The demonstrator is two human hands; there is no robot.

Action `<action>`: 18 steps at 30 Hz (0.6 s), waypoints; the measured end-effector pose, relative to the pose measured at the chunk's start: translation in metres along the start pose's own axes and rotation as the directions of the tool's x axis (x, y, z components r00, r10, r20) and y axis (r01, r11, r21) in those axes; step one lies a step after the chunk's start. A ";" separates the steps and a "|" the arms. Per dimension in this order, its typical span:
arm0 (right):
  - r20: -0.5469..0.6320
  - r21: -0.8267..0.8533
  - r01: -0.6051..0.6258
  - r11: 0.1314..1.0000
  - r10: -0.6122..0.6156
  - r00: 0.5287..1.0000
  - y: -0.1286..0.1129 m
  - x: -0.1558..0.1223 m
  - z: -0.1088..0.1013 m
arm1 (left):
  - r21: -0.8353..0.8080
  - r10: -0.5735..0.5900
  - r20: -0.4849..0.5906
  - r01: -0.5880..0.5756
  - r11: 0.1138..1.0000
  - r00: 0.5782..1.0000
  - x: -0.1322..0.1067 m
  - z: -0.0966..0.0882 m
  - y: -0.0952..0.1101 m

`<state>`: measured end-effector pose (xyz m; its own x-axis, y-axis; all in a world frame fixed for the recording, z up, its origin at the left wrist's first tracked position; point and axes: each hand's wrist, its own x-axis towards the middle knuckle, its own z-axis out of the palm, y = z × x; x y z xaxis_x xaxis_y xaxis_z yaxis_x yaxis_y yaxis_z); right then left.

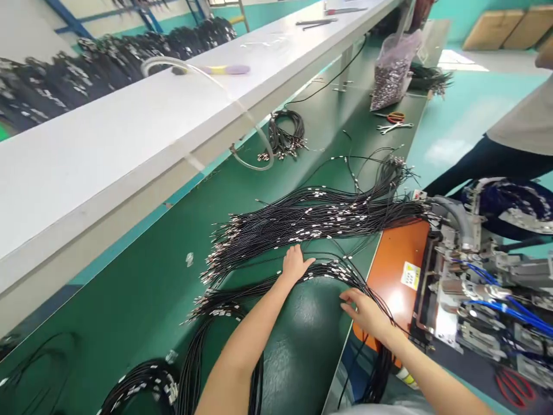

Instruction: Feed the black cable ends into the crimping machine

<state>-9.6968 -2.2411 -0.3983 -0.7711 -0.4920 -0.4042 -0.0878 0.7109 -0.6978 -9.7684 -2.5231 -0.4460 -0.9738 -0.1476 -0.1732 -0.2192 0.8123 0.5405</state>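
Two bunches of black cables lie side by side across the green bench (151, 276), white tags dotted along them and bare-looking ends fanned out at the left. The left hand (296, 264) is on the near bunch (332, 269), thumb spread away and fingers pointing toward the far bunch (298, 216); whether it grips any cable I cannot tell. The right hand (365, 308) is open by the bench's edge — thumb and fingers curved and parted, nothing visible between them — just beside the right-hand part of the near bunch. The far bunch is the thicker one, and its right end reaches the machine (479, 288).

More cables surround these: a tagged coil (140, 383) at the bottom left, partly cut off by the frame, and a smaller coil (287, 129) beyond the far bunch. Between the near bunch and the machine sits an orange plate (395, 253) with a label (410, 275) on it. Red-handled scissors (514, 386) lie at the bottom right.

Farther along the bench are wrenches (395, 128), orange-handled scissors (395, 117) and a filled clear bag (391, 80). Above runs a white shelf (142, 144), which carries a screwdriver (224, 70); a clear tube (261, 144) loops over its edge. A person (518, 127) in dark trousers stands at the right — only partly in view.
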 end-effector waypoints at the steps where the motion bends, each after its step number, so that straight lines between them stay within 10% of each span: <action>1: -0.032 0.010 -0.012 1.000 0.012 0.999 0.005 0.003 -0.007 | 0.005 0.008 0.003 -0.008 1.000 1.000 0.002 0.010 0.008; 9: -0.385 0.007 -0.147 0.989 0.138 0.912 0.038 0.043 -0.041 | 0.007 0.272 0.189 -0.278 0.960 0.944 -0.029 0.020 0.016; 18: -0.529 -0.012 -0.238 0.971 0.196 0.826 0.060 0.091 -0.045 | 0.120 0.300 0.340 -0.358 0.926 0.891 0.020 0.014 0.025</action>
<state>-9.8002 -2.2211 -0.4503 -0.9875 -0.0016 -0.1578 0.0906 0.8132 -0.5749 -9.7924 -2.4982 -0.4472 -0.9130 0.3043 -0.2718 0.1530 0.8729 0.4634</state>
